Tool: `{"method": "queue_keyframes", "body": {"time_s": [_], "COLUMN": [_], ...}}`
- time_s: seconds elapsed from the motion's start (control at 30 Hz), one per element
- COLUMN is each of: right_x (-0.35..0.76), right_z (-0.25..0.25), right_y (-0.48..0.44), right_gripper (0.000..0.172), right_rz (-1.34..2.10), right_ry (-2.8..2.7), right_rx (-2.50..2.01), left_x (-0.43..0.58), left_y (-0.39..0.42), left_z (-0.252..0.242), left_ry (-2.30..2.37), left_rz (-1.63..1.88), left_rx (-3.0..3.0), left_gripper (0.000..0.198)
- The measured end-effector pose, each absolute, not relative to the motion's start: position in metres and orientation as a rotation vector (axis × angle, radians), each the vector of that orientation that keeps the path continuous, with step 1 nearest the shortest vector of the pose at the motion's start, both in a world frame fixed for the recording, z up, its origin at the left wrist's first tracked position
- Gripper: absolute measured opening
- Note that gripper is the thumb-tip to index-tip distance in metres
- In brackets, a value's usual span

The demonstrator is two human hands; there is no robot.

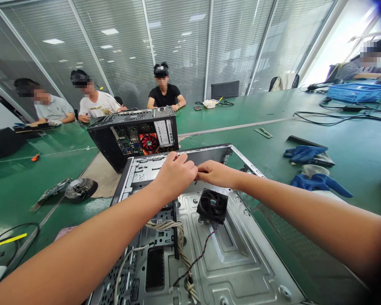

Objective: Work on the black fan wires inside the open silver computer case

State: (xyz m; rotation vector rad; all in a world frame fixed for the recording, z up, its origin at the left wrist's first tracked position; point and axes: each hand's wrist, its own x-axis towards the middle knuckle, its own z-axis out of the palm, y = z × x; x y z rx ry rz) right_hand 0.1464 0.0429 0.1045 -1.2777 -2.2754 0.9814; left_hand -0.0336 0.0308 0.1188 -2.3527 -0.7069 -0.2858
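An open, bare metal computer case (257,271) lies on its side in front of me. Over its far part my left hand (178,174) and my right hand (214,173) meet, fingertips closed together. Whatever they pinch is too small or too hidden to make out. Just below the hands, a black case fan (212,205) sits tilted inside the case, apart from my fingers. Its thin twisted wire (200,256) runs toward me. A beige cable bundle (182,241) lies along the drive bay bracket (164,233) at the left.
Behind the case stands a second computer tower (104,148) with its side open. A round cooler (81,189) lies left, blue gloves (317,180) and a memory module (264,133) right. A blue basket (352,92) and cables are farther back. Several people sit around the green table (216,120).
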Motion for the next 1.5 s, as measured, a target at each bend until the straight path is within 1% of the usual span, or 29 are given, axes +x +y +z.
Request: {"method": "queue_keyframes", "body": {"time_s": [0.17, 0.47, 0.73, 1.0, 1.13, 1.27, 1.5], "right_x": [0.148, 0.149, 0.149, 0.15, 0.149, 0.147, 0.145], "right_z": [0.1, 0.097, 0.093, 0.094, 0.095, 0.095, 0.099], "right_y": [0.046, 0.047, 0.049, 0.049, 0.048, 0.048, 0.044], "right_gripper": [0.022, 0.013, 0.013, 0.007, 0.006, 0.005, 0.011], "right_rz": [0.996, 1.003, 1.028, 1.003, 0.954, 0.822, 0.715], "right_ry": [-2.262, -2.229, -2.172, -2.169, -2.191, -2.259, -2.296], "right_rx": [-1.239, -1.242, -1.228, -1.266, -1.294, -1.329, -1.374], "left_x": [-0.034, -0.034, -0.034, -0.034, -0.034, -0.034, -0.033], "left_y": [0.031, 0.034, 0.034, 0.033, 0.034, 0.034, 0.031], "left_z": [0.118, 0.118, 0.116, 0.116, 0.116, 0.116, 0.119], "left_ry": [-0.722, -0.747, -0.753, -0.793, -0.797, -0.826, -0.855], "left_rz": [-0.278, -0.28, -0.295, -0.291, -0.289, -0.281, -0.235], "left_rx": [-2.368, -2.385, -2.387, -2.4, -2.41, -2.425, -2.458], "left_gripper": [0.016, 0.014, 0.016, 0.013, 0.015, 0.014, 0.013]}}
